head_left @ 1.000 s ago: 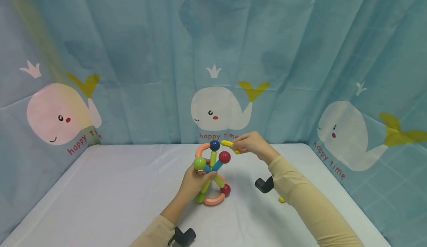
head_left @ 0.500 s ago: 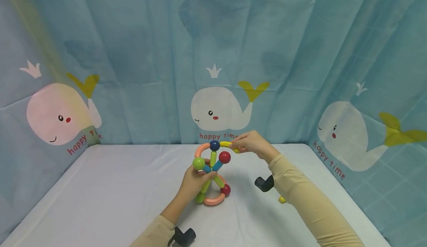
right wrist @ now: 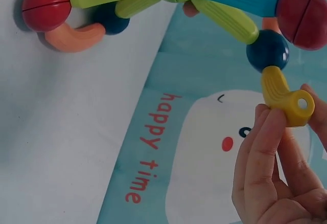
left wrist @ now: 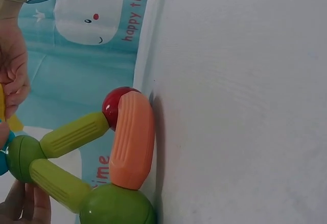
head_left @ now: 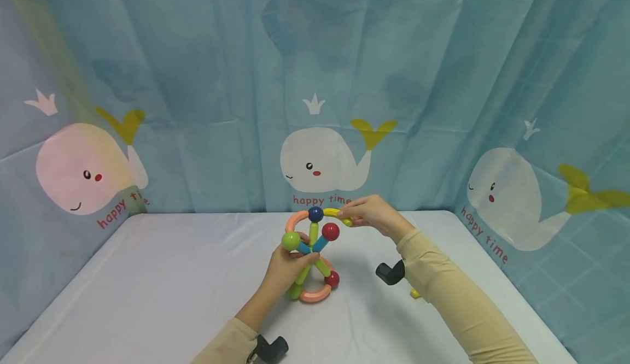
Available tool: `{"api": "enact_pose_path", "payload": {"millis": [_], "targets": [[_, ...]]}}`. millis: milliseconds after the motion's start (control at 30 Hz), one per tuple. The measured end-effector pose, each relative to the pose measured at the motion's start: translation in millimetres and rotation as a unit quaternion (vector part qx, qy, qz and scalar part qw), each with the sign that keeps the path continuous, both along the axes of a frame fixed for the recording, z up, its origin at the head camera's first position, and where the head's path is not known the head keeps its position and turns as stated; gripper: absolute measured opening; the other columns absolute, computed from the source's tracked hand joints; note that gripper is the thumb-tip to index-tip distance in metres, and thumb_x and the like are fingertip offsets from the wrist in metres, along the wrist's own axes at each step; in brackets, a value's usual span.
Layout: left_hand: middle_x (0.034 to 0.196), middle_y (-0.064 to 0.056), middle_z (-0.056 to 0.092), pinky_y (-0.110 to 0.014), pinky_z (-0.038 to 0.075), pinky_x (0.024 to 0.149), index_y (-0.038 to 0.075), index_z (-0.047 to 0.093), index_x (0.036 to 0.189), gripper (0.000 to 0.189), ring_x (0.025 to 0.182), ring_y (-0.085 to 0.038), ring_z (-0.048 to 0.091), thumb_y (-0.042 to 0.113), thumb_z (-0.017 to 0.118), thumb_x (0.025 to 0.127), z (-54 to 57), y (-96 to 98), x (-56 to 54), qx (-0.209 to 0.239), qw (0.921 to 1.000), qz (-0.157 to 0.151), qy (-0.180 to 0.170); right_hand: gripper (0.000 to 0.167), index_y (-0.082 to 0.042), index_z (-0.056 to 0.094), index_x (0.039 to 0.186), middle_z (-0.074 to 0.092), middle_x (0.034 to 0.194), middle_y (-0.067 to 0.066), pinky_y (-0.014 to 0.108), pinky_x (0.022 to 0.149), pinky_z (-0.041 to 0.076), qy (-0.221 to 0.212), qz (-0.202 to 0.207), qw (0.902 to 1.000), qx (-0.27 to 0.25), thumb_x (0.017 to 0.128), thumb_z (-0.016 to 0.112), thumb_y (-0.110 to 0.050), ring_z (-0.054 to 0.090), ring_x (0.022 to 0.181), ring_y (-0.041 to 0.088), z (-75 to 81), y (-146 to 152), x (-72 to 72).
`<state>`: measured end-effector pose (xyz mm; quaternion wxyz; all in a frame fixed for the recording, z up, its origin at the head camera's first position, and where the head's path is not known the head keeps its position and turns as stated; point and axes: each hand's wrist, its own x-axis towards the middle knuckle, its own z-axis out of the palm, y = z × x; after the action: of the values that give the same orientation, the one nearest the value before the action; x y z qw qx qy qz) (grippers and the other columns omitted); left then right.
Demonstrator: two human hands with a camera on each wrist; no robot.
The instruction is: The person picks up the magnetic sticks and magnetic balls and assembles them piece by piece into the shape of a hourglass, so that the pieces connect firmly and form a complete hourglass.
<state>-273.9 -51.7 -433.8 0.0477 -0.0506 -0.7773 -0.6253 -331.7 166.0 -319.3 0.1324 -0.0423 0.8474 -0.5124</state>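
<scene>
A figure of coloured magnetic balls and sticks stands on the white table, and my left hand (head_left: 287, 265) grips it round the middle, by the green centre ball (left wrist: 25, 157). Blue sticks run from there to a light green ball (head_left: 291, 241) and a red ball (head_left: 331, 232). On top sits a dark blue ball (right wrist: 267, 50), joined to an orange curved stick (head_left: 296, 221). My right hand (head_left: 371, 213) pinches a yellow curved stick (right wrist: 278, 91) by its outer end; the other end meets the dark blue ball. Below, another orange curved stick (left wrist: 132, 139) links base balls.
A yellow piece (head_left: 415, 293) lies on the white table (head_left: 147, 287), partly behind the right sleeve. Black camera mounts (head_left: 390, 272) stick out from both wrists. A blue curtain (head_left: 211, 80) printed with whales surrounds the back and sides.
The yellow curved stick has moved left in my right hand, from just apart to meeting the dark blue ball. My left hand keeps its grip on the figure.
</scene>
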Motion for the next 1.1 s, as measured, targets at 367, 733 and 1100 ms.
{"api": "enact_pose_path", "payload": {"millis": [367,733,1100], "targets": [[0.112,-0.003,0.071,-0.044,0.056,0.094,0.018,0.07,0.11,0.032,0.105,-0.021,0.063,0.035,0.079,0.084,1.9,-1.6,0.4,0.005,0.9999,-0.015,-0.006,0.034,0.001,0.073,0.111,0.07,0.104,0.01,0.035,0.093,0.058,-0.003,0.007,0.9999,-0.014,0.09,0.073,-0.026,0.067,0.086,0.016,-0.6,1.7,0.7],[0.103,-0.002,0.074,-0.032,0.055,0.088,0.015,0.072,0.106,0.023,0.097,-0.015,0.066,0.025,0.078,0.086,2.0,-2.9,-1.8,0.032,0.9993,-0.017,-0.001,0.037,0.004,0.069,0.116,0.071,0.109,0.012,0.036,0.094,0.057,-0.015,0.003,0.9985,-0.052,0.091,0.072,-0.022,0.069,0.087,0.013,-2.0,-1.1,0.0],[0.107,-0.002,0.073,-0.038,0.056,0.093,0.014,0.07,0.105,0.022,0.102,-0.016,0.065,0.027,0.076,0.088,-0.2,0.9,1.7,0.006,0.9999,-0.002,-0.008,0.036,0.004,0.067,0.119,0.07,0.103,0.009,0.035,0.095,0.057,-0.051,-0.016,0.9938,-0.097,0.092,0.07,-0.019,0.068,0.079,0.01,-12.2,-4.4,1.1]]}}
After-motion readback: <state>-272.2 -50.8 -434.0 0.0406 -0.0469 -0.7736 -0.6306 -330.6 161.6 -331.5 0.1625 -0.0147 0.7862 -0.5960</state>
